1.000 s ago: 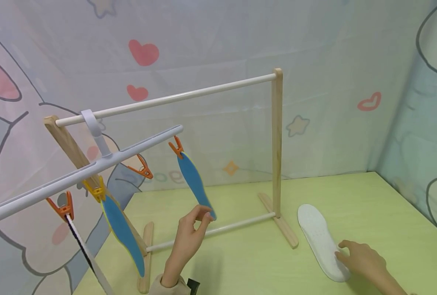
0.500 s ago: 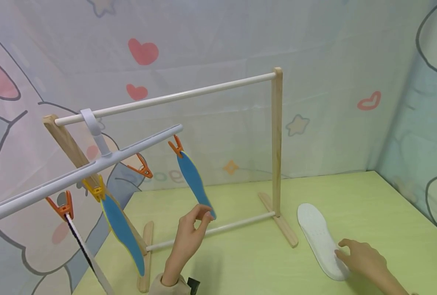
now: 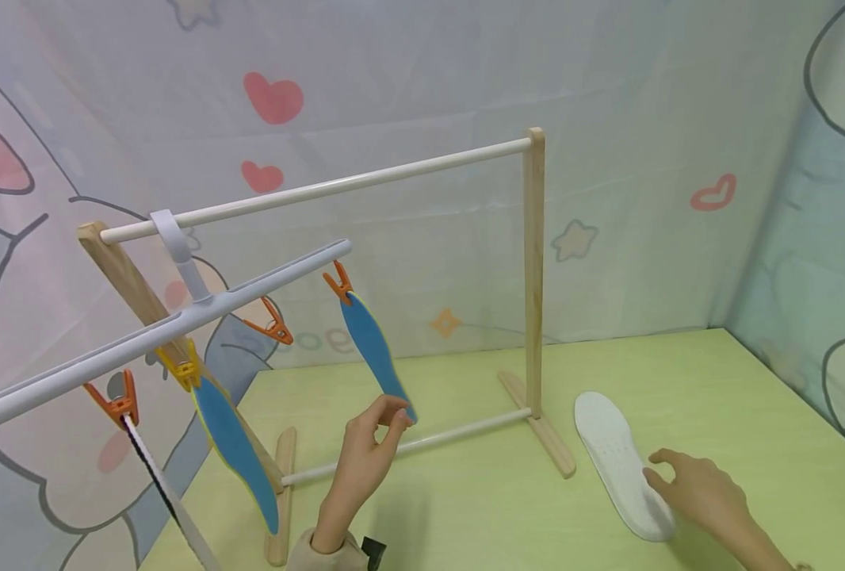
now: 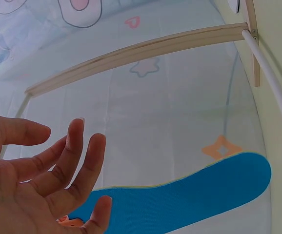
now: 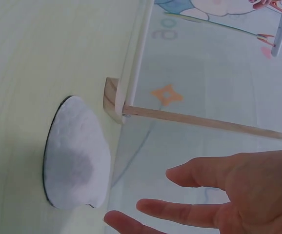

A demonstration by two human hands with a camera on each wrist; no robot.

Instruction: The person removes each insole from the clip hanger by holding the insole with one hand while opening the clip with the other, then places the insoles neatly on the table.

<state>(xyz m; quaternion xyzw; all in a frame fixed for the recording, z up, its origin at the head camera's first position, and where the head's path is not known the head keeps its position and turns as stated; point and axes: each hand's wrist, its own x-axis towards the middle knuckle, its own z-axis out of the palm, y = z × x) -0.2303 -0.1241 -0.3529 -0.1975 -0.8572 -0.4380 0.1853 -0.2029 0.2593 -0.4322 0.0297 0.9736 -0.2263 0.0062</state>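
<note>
A blue insole with a yellow edge (image 3: 372, 341) hangs by an orange clip (image 3: 340, 282) from a grey clip hanger (image 3: 251, 293). My left hand (image 3: 367, 452) is beside its lower end, fingers loosely bent; the left wrist view shows nothing in the hand (image 4: 48, 180), with the insole (image 4: 190, 200) beyond. On the table lies a white insole (image 3: 604, 436), with my right hand (image 3: 704, 496) over the near part of its right edge. Seen from the right wrist, that hand (image 5: 229, 195) has spread fingers and holds nothing, apart from the white insole (image 5: 75, 156).
The hanger hooks over the white top rail (image 3: 351, 184) of a wooden rack (image 3: 533, 277). Another blue insole (image 3: 233, 444) hangs from a yellow clip (image 3: 185, 371). A white insole with a dark edge (image 3: 166, 496) hangs from an orange clip (image 3: 119, 400). One orange clip (image 3: 274, 323) holds nothing.
My right hand has shifted slightly away from me and to the left over the white insole. The left hand stays in place; the head view drifts a little.
</note>
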